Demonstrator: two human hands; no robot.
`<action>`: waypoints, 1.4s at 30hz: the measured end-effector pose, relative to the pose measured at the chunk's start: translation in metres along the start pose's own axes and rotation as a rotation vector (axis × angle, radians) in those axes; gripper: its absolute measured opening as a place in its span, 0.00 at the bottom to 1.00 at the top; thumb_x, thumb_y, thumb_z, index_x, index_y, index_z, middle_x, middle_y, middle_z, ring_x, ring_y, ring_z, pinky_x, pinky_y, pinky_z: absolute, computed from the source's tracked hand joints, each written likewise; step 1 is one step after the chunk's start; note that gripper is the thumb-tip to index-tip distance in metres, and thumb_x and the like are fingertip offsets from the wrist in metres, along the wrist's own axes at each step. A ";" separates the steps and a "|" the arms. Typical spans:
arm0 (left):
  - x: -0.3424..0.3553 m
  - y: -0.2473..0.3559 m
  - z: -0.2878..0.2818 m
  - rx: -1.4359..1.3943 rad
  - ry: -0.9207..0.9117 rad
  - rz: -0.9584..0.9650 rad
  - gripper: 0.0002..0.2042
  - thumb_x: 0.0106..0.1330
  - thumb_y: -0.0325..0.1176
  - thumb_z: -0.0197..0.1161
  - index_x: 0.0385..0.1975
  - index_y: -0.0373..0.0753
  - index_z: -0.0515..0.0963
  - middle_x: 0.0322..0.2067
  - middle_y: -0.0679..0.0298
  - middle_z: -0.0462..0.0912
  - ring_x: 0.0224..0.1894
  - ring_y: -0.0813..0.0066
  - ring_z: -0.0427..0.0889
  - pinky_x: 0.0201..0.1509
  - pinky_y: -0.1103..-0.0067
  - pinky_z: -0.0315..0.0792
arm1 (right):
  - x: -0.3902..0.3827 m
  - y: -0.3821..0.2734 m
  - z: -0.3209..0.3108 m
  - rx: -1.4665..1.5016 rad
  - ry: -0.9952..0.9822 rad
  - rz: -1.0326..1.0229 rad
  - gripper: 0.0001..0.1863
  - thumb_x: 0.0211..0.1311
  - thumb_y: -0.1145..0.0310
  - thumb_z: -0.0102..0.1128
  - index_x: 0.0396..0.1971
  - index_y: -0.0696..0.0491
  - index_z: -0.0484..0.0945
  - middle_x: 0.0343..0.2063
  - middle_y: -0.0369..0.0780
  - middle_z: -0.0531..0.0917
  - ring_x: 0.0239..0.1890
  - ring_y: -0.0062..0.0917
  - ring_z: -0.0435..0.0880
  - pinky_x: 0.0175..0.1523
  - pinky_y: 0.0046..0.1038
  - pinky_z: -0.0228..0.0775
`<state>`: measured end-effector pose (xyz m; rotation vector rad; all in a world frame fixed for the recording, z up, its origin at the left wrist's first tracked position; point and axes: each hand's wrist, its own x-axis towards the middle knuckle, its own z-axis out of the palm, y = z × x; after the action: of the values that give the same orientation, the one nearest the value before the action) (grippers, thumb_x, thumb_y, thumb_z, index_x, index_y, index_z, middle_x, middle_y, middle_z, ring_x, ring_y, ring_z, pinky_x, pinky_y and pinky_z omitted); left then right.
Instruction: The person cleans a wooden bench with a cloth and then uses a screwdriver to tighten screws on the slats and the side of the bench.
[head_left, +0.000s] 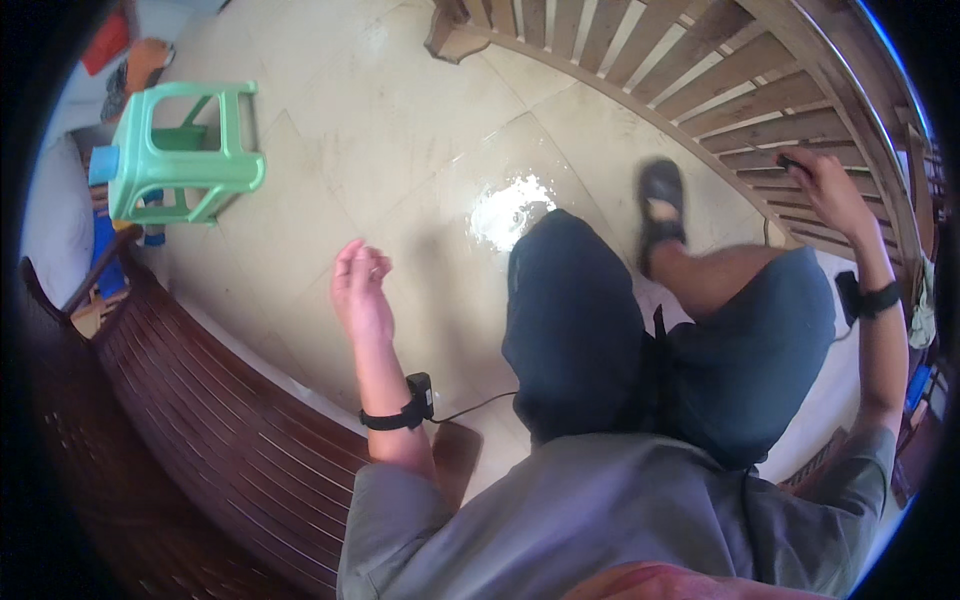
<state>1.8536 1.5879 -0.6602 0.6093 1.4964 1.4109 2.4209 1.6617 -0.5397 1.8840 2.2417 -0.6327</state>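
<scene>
My left hand (362,290) is raised over the tiled floor, its fingers loosely curled in. I see nothing held in it, and a small glint shows by one finger. My right hand (833,198) is beside the wooden slatted railing (740,75) on the right. Between its thumb and fingertips it pinches a small dark object (789,161), too small to name. Each forearm wears a black strap with a small black box; the left box (420,396) has a thin cable.
A light green plastic stool (190,170) with a blue item (104,164) on it stands at far left. A dark brown slatted bench (230,420) fills the lower left. Glare (512,212) lies on the tiles ahead of my knees. My dark shoe (660,200) is near the railing.
</scene>
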 end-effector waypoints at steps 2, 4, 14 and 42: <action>-0.016 -0.014 0.016 0.123 -0.051 -0.088 0.09 0.63 0.29 0.59 0.41 0.36 0.73 0.31 0.67 0.76 0.34 0.79 0.74 0.41 0.82 0.69 | 0.047 -0.016 0.018 0.042 0.050 -0.139 0.15 0.62 0.70 0.48 0.47 0.58 0.75 0.40 0.50 0.80 0.44 0.44 0.78 0.49 0.37 0.68; -0.030 -0.027 0.022 0.237 -0.131 -0.122 0.09 0.61 0.27 0.60 0.41 0.37 0.75 0.31 0.69 0.77 0.34 0.82 0.74 0.42 0.85 0.68 | 0.099 -0.049 0.031 0.138 0.024 -0.203 0.15 0.63 0.70 0.47 0.47 0.58 0.75 0.41 0.49 0.80 0.46 0.43 0.78 0.50 0.35 0.68; -0.095 -0.051 0.019 0.693 0.072 0.192 0.12 0.52 0.22 0.65 0.36 0.34 0.75 0.36 0.57 0.76 0.42 0.63 0.73 0.49 0.74 0.67 | 0.360 -0.168 0.167 0.785 -0.138 -0.035 0.18 0.67 0.60 0.43 0.48 0.50 0.77 0.29 0.34 0.80 0.29 0.18 0.74 0.37 0.23 0.67; -0.106 -0.061 0.029 0.546 0.383 0.067 0.09 0.58 0.25 0.58 0.38 0.33 0.71 0.39 0.58 0.73 0.44 0.68 0.70 0.53 0.74 0.62 | 0.473 -0.192 0.202 0.320 0.141 -0.387 0.19 0.62 0.65 0.45 0.51 0.54 0.72 0.43 0.52 0.78 0.46 0.44 0.77 0.53 0.37 0.66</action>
<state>1.9378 1.4978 -0.6827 0.7492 2.2191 1.2083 2.1083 1.9837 -0.8554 1.6684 2.7718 -0.9952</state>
